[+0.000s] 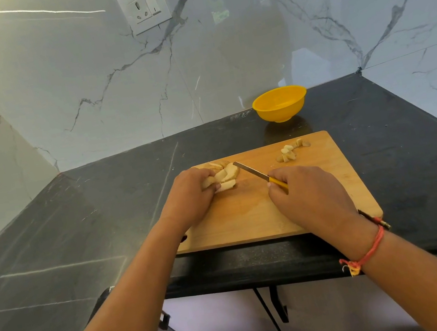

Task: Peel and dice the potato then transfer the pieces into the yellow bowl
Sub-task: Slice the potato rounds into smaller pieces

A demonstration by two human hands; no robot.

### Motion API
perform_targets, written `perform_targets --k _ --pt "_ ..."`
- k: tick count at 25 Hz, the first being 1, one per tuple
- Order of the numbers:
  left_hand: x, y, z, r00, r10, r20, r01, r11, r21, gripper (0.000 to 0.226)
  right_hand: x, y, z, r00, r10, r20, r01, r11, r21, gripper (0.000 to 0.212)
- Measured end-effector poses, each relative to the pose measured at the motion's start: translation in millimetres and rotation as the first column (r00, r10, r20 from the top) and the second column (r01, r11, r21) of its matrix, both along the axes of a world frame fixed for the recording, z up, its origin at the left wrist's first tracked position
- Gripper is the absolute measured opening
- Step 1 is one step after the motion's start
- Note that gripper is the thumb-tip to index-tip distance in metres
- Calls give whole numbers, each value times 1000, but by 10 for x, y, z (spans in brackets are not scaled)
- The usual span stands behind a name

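Observation:
Peeled potato slices [226,174] lie at the far left of the wooden cutting board [251,212]. My left hand [188,197] grips a bunch of them with curled fingers. My right hand [309,196] grips the yellow handle of a small knife [255,173], its blade pointing up and left toward the slices, just short of them. A small heap of diced potato pieces [290,150] sits near the board's far right corner. The yellow bowl [280,104] stands on the counter beyond the board, near the wall; no potato shows inside it.
The board lies on a dark stone counter [77,234] in a corner of marble-patterned walls. A wall socket [144,6] is high on the back wall. The counter's front edge runs just below the board, with cabinet fronts underneath.

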State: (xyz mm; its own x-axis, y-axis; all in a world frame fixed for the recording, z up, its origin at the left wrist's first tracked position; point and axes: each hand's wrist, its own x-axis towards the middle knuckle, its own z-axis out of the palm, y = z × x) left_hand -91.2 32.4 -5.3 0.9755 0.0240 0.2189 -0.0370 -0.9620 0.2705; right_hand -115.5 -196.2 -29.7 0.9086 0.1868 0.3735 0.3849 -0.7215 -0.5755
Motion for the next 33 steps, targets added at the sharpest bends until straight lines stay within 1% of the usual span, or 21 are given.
perform_targets --k 3,7,10,12,15,18,22,24,28,31,33 --pt "0 1 -4 1000 5 -2 -5 1000 -15 33 -2 2 -3 1000 -2 4 2 1000 1 35" --pt "-13 13 30 996 57 71 -54 997 -52 30 3 -5 -4 1000 6 8 -6 1000 7 36" --pt "-7 31 38 998 59 19 -58 996 -65 31 4 -5 -1 1000 9 8 -9 1000 10 36" --pt "-2 29 39 999 39 -27 -41 996 -75 36 -1 -6 2 1000 5 7 -5 1000 9 35" --pt "25 27 23 998 39 -48 -43 997 -71 45 -4 -8 8 1000 4 9 -4 1000 8 35" --pt "40 16 19 996 56 -65 -60 996 -62 41 -9 -9 10 1000 3 9 -4 1000 8 33" --pt "58 -17 31 997 41 -72 -43 998 -36 37 -15 -11 18 1000 -6 -2 6 1000 5 32" --pt "57 4 18 997 53 -54 -55 998 -22 37 -21 -10 29 1000 -5 -7 5 1000 6 33" --pt "27 113 -13 996 90 30 -90 996 -11 30 -29 1 34 1000 -11 -3 11 1000 8 34" --pt "-26 159 -24 996 71 60 -70 997 -22 35 -28 8 42 1000 -18 -5 18 1000 4 32" --pt "-61 130 6 990 51 131 -45 998 -45 38 -28 10 41 1000 -17 -14 17 1000 8 32"
